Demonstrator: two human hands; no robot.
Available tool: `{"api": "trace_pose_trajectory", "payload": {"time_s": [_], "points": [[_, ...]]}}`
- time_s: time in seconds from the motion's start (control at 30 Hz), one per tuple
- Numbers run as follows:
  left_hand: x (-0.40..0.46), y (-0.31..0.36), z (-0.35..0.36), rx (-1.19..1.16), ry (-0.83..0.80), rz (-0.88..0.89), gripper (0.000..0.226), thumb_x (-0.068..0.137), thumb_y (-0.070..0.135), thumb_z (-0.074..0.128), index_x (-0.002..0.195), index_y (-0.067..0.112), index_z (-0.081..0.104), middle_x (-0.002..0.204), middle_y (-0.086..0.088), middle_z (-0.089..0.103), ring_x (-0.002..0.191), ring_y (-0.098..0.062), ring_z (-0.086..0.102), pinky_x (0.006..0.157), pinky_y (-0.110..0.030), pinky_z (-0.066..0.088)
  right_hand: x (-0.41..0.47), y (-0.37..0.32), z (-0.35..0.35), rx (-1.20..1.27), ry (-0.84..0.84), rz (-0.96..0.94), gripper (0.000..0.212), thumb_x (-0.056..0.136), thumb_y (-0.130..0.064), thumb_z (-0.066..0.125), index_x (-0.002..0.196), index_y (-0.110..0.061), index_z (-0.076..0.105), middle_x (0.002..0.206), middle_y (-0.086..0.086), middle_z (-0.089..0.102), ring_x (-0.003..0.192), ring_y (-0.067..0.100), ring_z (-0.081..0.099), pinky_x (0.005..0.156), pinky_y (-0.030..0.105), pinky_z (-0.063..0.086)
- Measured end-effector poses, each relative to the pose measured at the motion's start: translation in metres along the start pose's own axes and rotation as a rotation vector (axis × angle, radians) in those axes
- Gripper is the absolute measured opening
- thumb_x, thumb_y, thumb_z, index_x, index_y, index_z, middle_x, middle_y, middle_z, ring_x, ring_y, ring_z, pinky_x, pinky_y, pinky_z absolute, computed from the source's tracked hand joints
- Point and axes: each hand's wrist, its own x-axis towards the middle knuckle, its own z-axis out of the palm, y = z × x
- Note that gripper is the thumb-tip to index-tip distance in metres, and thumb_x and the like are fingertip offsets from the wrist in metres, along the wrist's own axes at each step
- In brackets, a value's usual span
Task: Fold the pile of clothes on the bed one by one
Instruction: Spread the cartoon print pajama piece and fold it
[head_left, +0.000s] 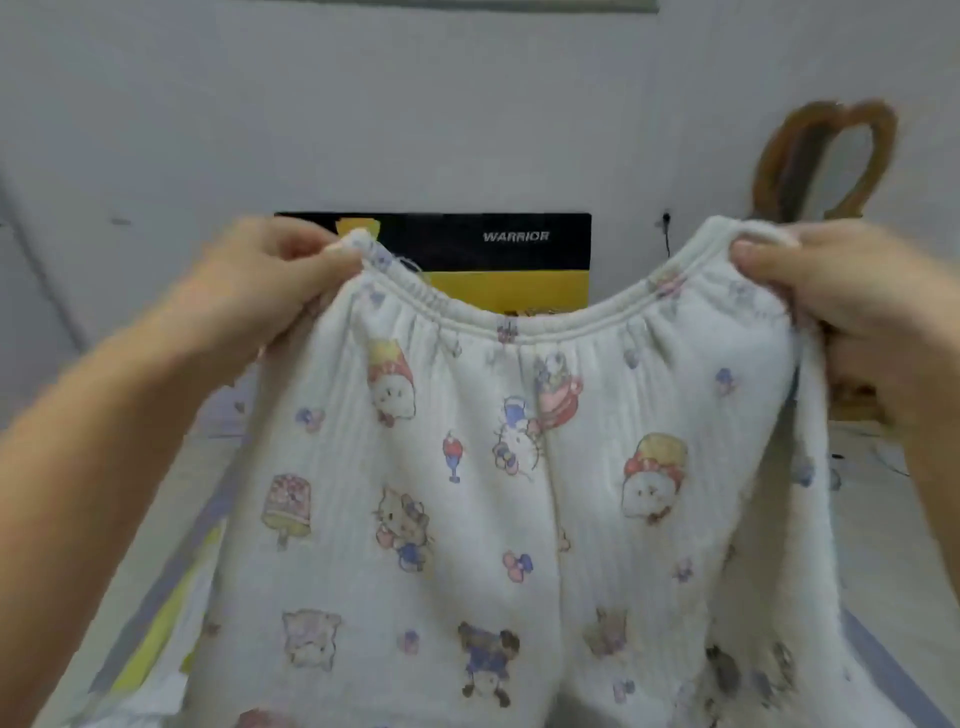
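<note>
While two hands (280, 275) (831, 291) pinch its waistband, one printed garment (483, 493) hangs.

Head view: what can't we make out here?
- Pants: legs and hems cut off by the bottom edge.
- Clothes pile and most of the bed: hidden behind the pants.
- Left hand, right hand: fingers mostly tucked behind the waistband.
- Black-and-yellow box: lower part hidden by the pants.

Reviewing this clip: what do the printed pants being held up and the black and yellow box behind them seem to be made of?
Printed pants: soft, thick, matte white fabric, likely quilted cotton knit; fine vertical ribbing, a gathered elastic waistband, and it drapes limply from both hands. Black and yellow box: looks like printed cardboard with a smooth, slightly glossy face, flat panel, sharp edges and crisp lettering; it could be another stiff board.
</note>
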Motion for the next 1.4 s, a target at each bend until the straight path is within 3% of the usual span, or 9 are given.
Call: {"api": "trace_pose_trajectory", "payload": {"time_s": [0.13, 0.2, 0.37, 0.73, 0.97, 1.07, 1.17, 1.27, 1.4], "points": [[-0.023, -0.104, 0.058, 0.071, -0.145, -0.236, 0.018, 0.09, 0.023, 0.059, 0.078, 0.012, 0.065, 0.064, -0.005, 0.057, 0.056, -0.016, 0.048, 0.049, -0.021, 0.037, 0.004, 0.107, 0.032, -0.172, -0.085, 0.219, 0.022, 0.093, -0.011, 0.054, 0.096, 0.01, 0.062, 0.09, 0.025, 0.066, 0.076, 0.034, 0.064, 0.061, 0.035, 0.051], [-0.029, -0.15, 0.078, 0.1, -0.182, -0.335, 0.02, 0.091, 0.022, 0.058, 0.075, 0.011, 0.06, 0.055, -0.003, 0.05, 0.048, -0.015, 0.043, 0.047, -0.023, 0.033, 0.005, 0.157, 0.044, -0.192, -0.105, 0.314, 0.028, 0.092, -0.008, 0.054, 0.094, 0.02, 0.053, 0.078, 0.019, 0.052, 0.068, 0.027, 0.049, 0.056, 0.033, 0.035], [-0.049, -0.232, 0.137, 0.128, -0.242, -0.46, 0.022, 0.091, 0.013, 0.056, 0.07, 0.018, 0.054, 0.046, 0.009, 0.047, 0.044, -0.012, 0.039, 0.05, -0.025, 0.033, -0.002, 0.269, 0.06, -0.276, -0.063, 0.435, 0.029, 0.089, -0.006, 0.055, 0.063, -0.008, 0.041, 0.062, 0.009, 0.037, 0.058, 0.017, 0.035, 0.055, 0.029, 0.022], [-0.044, -0.318, 0.29, 0.526, -0.306, -0.256, 0.022, 0.092, 0.024, 0.055, 0.081, 0.005, 0.056, 0.066, -0.006, 0.058, 0.062, -0.02, 0.048, 0.05, -0.029, 0.028, -0.021, 0.419, 0.021, -0.258, 0.191, 0.574, 0.021, 0.091, -0.011, 0.053, 0.08, 0.005, 0.06, 0.074, 0.015, 0.061, 0.072, 0.029, 0.056, 0.063, 0.032, 0.041], [-0.011, -0.348, 0.401, 0.426, -0.281, -0.199, 0.017, 0.092, 0.024, 0.054, 0.084, 0.009, 0.053, 0.07, -0.003, 0.054, 0.066, -0.019, 0.047, 0.052, -0.028, 0.021, 0.04, 0.483, -0.017, -0.348, 0.348, 0.504, 0.028, 0.091, -0.014, 0.052, 0.073, 0.007, 0.056, 0.066, 0.014, 0.054, 0.062, 0.022, 0.046, 0.056, 0.03, 0.033], [0.006, -0.351, 0.451, 0.315, -0.284, -0.145, 0.017, 0.092, 0.025, 0.055, 0.08, 0.014, 0.051, 0.062, 0.005, 0.048, 0.059, -0.013, 0.044, 0.052, -0.028, 0.019, 0.072, 0.51, -0.042, -0.413, 0.482, 0.492, 0.038, 0.089, -0.015, 0.053, 0.054, -0.011, 0.038, 0.053, 0.004, 0.037, 0.051, 0.018, 0.033, 0.049, 0.031, 0.024], [0.019, -0.349, 0.508, 0.199, -0.299, -0.088, 0.017, 0.09, 0.029, 0.057, 0.078, 0.017, 0.052, 0.061, 0.01, 0.047, 0.058, -0.004, 0.043, 0.052, -0.028, 0.028, 0.094, 0.545, -0.075, -0.434, 0.617, 0.495, 0.037, 0.085, -0.014, 0.053, 0.053, -0.013, 0.034, 0.052, 0.005, 0.033, 0.05, 0.021, 0.029, 0.05, 0.033, 0.025], [0.019, -0.357, 0.566, 0.14, -0.404, -0.027, 0.014, 0.089, 0.028, 0.059, 0.083, 0.016, 0.055, 0.063, 0.008, 0.051, 0.059, -0.011, 0.047, 0.054, -0.021, 0.034, 0.1, 0.589, -0.105, -0.493, 0.675, 0.541, 0.029, 0.084, -0.015, 0.052, 0.058, -0.008, 0.042, 0.053, 0.008, 0.035, 0.056, 0.025, 0.034, 0.051, 0.035, 0.028], [-0.012, -0.404, 0.622, 0.391, -0.698, -0.119, 0.045, 0.088, 0.026, 0.061, 0.126, 0.008, 0.046, 0.113, -0.014, 0.057, 0.104, -0.029, 0.054, 0.084, -0.032, 0.04, 0.088, 0.655, -0.117, -0.548, 0.548, 0.697, 0.011, 0.086, -0.012, 0.058, 0.08, -0.003, 0.06, 0.077, 0.016, 0.057, 0.076, 0.026, 0.052, 0.062, 0.03, 0.039]]}}
